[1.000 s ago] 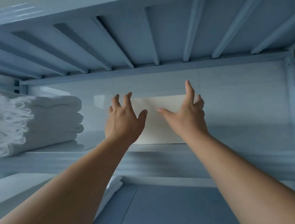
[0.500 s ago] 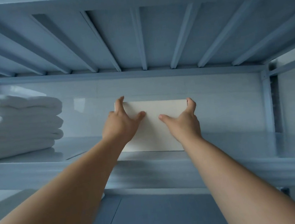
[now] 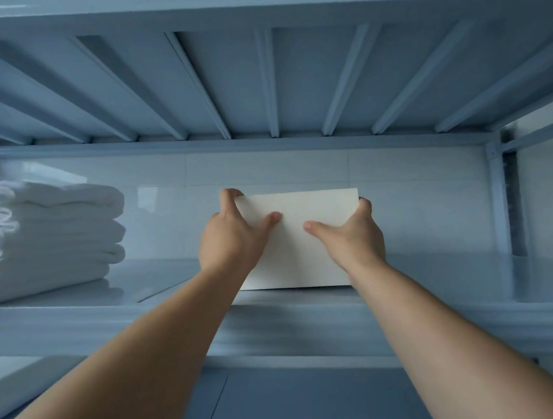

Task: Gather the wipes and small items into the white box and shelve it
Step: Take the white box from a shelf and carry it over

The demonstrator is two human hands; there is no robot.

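The white box (image 3: 301, 241) stands on the pale blue shelf (image 3: 416, 300), seen from below with its plain front face toward me. My left hand (image 3: 232, 238) grips its left end, fingers curled over the top left corner and thumb pressed on the front. My right hand (image 3: 352, 235) holds the right end, thumb on the front face and fingers wrapped around the right edge. The box's contents are hidden from this angle.
A stack of folded white towels (image 3: 40, 239) fills the shelf's left side. The slatted underside of the shelf above (image 3: 267, 79) hangs close overhead. A metal upright (image 3: 501, 211) stands at the right. Bare shelf lies right of the box.
Both hands went from spread fingers resting on the box's front to gripping its two ends. The view has shifted right, so the towels sit further left.
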